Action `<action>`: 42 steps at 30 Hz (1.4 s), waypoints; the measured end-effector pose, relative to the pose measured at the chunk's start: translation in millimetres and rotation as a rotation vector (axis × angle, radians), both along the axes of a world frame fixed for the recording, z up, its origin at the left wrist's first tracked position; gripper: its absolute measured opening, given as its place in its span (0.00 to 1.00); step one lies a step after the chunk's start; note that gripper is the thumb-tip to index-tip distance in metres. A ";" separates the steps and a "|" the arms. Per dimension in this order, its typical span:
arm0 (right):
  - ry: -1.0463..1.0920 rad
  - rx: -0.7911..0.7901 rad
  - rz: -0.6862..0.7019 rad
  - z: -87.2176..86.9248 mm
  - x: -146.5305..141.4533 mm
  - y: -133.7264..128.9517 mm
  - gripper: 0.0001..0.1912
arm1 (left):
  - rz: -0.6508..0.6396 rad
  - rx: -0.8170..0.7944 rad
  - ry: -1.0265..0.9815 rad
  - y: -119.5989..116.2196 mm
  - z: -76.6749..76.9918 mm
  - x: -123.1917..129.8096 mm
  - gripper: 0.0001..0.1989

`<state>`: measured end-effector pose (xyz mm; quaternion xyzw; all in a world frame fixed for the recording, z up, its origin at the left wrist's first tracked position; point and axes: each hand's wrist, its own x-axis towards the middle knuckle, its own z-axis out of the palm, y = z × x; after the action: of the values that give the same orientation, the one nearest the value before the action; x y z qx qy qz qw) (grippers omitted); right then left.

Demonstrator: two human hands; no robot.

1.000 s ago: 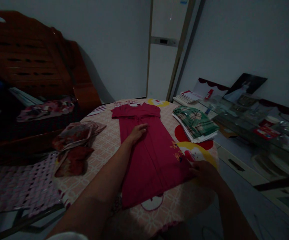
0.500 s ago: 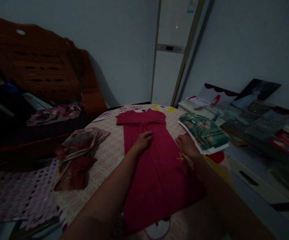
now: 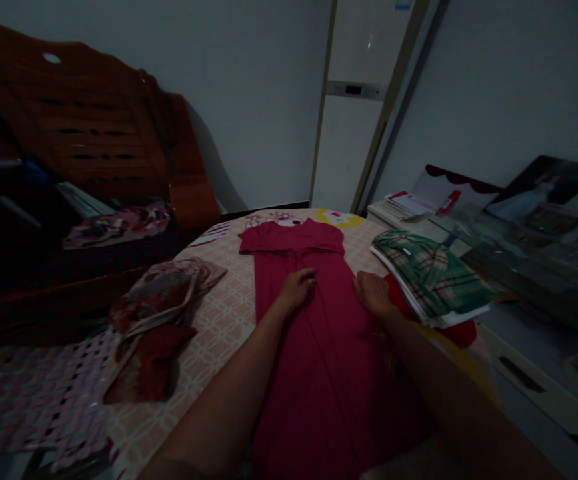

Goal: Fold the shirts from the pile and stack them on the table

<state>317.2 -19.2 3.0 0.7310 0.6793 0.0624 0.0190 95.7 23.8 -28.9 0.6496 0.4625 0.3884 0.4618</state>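
Observation:
A long magenta garment [image 3: 319, 347] lies lengthwise on the patterned tablecloth [image 3: 221, 293], its upper part folded across at the far end. My left hand [image 3: 296, 291] rests on the middle of the garment, below that fold, with fingers curled and closed; whether cloth is pinched in them is too small to tell. At the garment's right edge is my right hand [image 3: 373, 293], its fingers closed on the cloth edge. Just right of it sits a folded green plaid cloth [image 3: 431, 270] on white fabric.
A crumpled red and beige cloth [image 3: 156, 320] lies at the table's left. Behind it stands a wooden bench [image 3: 93, 127]. On the right, a glass-topped cabinet [image 3: 529, 250] holds papers and a dark picture. A tall white appliance [image 3: 346, 147] stands at the back.
The view has shifted, with the near end of the garment closer. My right hand has moved onto the garment's right edge; my left hand stays on its middle.

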 end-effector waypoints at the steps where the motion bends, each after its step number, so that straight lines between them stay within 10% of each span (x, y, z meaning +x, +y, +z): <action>1: 0.004 -0.015 0.001 1.5 0.7 3.8 0.18 | 0.007 -0.006 -0.011 0.0 0.0 0.2 0.21; 15: 0.201 -0.003 -0.090 6.2 -28.9 88.8 0.17 | 0.004 0.045 -0.019 0.6 -6.5 -2.2 0.21; 42: 0.296 0.100 -0.069 6.0 -8.5 74.1 0.17 | 0.005 0.121 0.046 -1.8 -1.3 0.6 0.18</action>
<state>308.7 54.8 9.0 0.7551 0.6452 -0.0129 -0.1159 96.2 22.0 -30.2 0.6841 0.4501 0.4018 0.4098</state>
